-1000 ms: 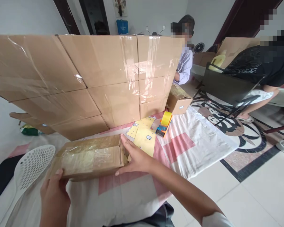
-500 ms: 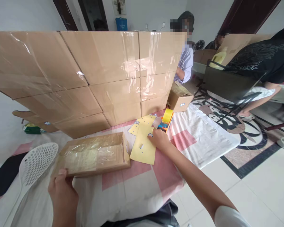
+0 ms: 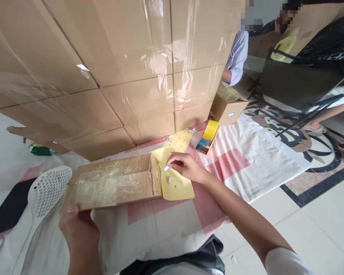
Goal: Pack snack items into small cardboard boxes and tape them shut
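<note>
A flat cardboard box [image 3: 111, 187] covered with clear tape lies on the cloth-covered table. My left hand [image 3: 81, 229] grips its near left corner, thumb on top and fingers at the side. Beside the box's right end, my right hand [image 3: 186, 166] pinches a small white sticker [image 3: 166, 168] with a blue edge. Beneath that hand lies a yellow sheet [image 3: 179, 191] with a small white piece [image 3: 169, 180] on it; the sheet's left edge meets the box end. A tape dispenser [image 3: 208, 137] with yellow tape rests beyond my right hand.
Behind the box rises a wall of taped cartons [image 3: 137, 95]. A smaller carton [image 3: 229, 107] stands at the table's far right. To the left are a white perforated swatter [image 3: 50, 191] and a black flat item [image 3: 11, 210]. Other people and a dark chair [image 3: 292, 84] are at right.
My right hand has come left from near the tape dispenser towards the box end, with the sticker pinched in its fingers. The view has tipped downward. My left hand keeps its hold on the box.
</note>
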Tool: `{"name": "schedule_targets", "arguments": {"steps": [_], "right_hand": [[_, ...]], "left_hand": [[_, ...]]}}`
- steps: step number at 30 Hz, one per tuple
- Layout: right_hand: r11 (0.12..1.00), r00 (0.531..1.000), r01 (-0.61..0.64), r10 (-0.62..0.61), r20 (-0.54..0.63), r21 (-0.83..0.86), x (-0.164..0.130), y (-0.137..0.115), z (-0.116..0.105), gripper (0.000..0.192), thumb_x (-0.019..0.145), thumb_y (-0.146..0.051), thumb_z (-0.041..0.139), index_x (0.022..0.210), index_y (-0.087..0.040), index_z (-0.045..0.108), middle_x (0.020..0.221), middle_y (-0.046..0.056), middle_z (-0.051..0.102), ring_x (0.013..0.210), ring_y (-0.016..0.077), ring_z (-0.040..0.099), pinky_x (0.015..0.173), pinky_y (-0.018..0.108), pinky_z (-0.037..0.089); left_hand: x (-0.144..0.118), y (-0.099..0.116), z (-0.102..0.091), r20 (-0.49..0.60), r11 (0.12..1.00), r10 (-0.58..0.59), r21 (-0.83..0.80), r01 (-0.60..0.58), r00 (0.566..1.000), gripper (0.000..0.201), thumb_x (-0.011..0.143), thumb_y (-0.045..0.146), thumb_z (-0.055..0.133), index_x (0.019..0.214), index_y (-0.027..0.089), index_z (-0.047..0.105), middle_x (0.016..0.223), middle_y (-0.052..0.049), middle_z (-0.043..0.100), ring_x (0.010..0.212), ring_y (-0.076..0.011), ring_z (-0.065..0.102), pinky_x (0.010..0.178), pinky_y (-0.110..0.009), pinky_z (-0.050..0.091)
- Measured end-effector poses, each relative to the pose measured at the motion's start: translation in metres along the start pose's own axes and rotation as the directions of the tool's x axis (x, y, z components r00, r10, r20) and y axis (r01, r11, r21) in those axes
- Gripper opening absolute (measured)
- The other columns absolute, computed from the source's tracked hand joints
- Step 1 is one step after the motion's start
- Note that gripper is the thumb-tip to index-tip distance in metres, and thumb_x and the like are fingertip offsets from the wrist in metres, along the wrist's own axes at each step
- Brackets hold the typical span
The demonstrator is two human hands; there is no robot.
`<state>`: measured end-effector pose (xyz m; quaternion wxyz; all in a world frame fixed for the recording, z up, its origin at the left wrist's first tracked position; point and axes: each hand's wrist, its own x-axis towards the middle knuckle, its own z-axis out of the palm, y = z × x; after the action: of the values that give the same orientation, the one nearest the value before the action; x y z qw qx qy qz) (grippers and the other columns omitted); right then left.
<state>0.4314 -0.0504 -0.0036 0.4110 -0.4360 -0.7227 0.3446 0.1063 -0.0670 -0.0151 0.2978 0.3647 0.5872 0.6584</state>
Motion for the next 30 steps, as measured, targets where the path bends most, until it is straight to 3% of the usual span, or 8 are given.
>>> {"name": "schedule_targets", "arguments": {"steps": [4,8,14,20,23,26,28,30], "right_hand": [[0.945,0.958,0.272,-0.284,-0.042,-0.182,0.0,-0.005,0.002,0.018,0.1,-0.014,0.047,0.095,-0.018,0.064,0.096,0.008,0.069,0.089,0.0189,0.063,0.076,0.031,0.05],[0.868,0.957,0.203,-0.274,-0.096,-0.453,-0.002,0.007,-0.008,0.022,0.099,-0.009,0.042,0.1,-0.018,0.062,0.1,0.011,0.071,0.092,0.0222,0.064,0.079,0.035,0.05],[0.992,0.938,-0.026,-0.018,-0.347,-0.122,-0.006,0.029,-0.015,0.021,0.094,-0.01,0.048,0.107,-0.019,0.062,0.092,0.004,0.074,0.079,0.0159,0.069,0.071,0.027,0.05],[0.998,0.863,-0.014,-0.016,-0.504,-0.055,-0.009,0.021,-0.022,0.012,0.096,-0.022,0.057,0.091,-0.02,0.067,0.101,0.007,0.071,0.077,0.0144,0.063,0.067,0.028,0.048],[0.957,0.897,0.042,0.09,-0.432,0.286,-0.01,0.012,-0.025,0.011,0.094,-0.031,0.065,0.091,-0.021,0.065,0.09,0.003,0.066,0.07,0.0123,0.06,0.064,0.027,0.049],[0.793,0.959,0.019,0.158,-0.237,0.609,-0.01,0.007,-0.022,0.018,0.09,-0.036,0.073,0.097,-0.022,0.064,0.087,-0.001,0.063,0.066,0.01,0.059,0.064,0.026,0.051],[0.751,0.976,0.034,0.118,-0.185,0.659,-0.011,0.006,-0.015,0.02,0.09,-0.032,0.073,0.104,-0.023,0.062,0.092,-0.001,0.063,0.069,0.0098,0.061,0.067,0.027,0.052],[0.815,0.98,0.076,0.046,-0.195,0.575,-0.012,0.005,-0.003,0.018,0.094,-0.027,0.066,0.111,-0.024,0.06,0.092,0.0,0.063,0.075,0.0111,0.063,0.07,0.026,0.052]], "left_hand": [[-0.002,0.005,0.009,-0.03,0.998,-0.017,-0.059,0.016,0.999,0.045,0.07,0.033,0.049,0.107,0.023,0.073,0.106,-0.002,0.072,0.12,-0.0304,0.061,0.117,-0.046,0.041],[-0.003,0.006,0.012,0.03,0.997,0.07,-0.018,-0.069,0.997,0.05,0.072,0.034,0.044,0.114,0.025,0.072,0.109,-0.001,0.072,0.123,-0.0298,0.061,0.116,-0.044,0.042],[-0.002,0.005,0.011,0.0,0.997,0.065,0.04,-0.065,0.998,0.055,0.077,0.036,0.042,0.122,0.025,0.069,0.121,-0.001,0.07,0.134,-0.0295,0.054,0.119,-0.041,0.04],[0.0,0.0,0.003,0.062,0.993,0.116,0.005,-0.117,0.991,0.055,0.081,0.038,0.048,0.132,0.029,0.066,0.121,0.001,0.07,0.137,-0.0305,0.051,0.122,-0.047,0.035],[0.0,-0.001,0.003,0.062,0.989,0.146,-0.021,-0.145,0.987,0.053,0.082,0.038,0.049,0.131,0.03,0.066,0.12,0.003,0.07,0.138,-0.0308,0.05,0.126,-0.049,0.029],[-0.002,-0.001,0.008,0.074,0.983,0.185,-0.029,-0.184,0.98,0.053,0.083,0.038,0.047,0.13,0.028,0.067,0.113,0.002,0.071,0.134,-0.0317,0.053,0.125,-0.05,0.029],[-0.002,-0.001,0.011,0.071,0.98,0.199,-0.036,-0.197,0.977,0.051,0.082,0.037,0.045,0.126,0.026,0.07,0.111,0.001,0.071,0.131,-0.0322,0.054,0.123,-0.05,0.033],[-0.001,-0.002,0.013,0.051,0.977,0.212,-0.034,-0.21,0.976,0.051,0.081,0.038,0.042,0.12,0.024,0.072,0.111,0.0,0.07,0.129,-0.0328,0.055,0.119,-0.05,0.038]]}}
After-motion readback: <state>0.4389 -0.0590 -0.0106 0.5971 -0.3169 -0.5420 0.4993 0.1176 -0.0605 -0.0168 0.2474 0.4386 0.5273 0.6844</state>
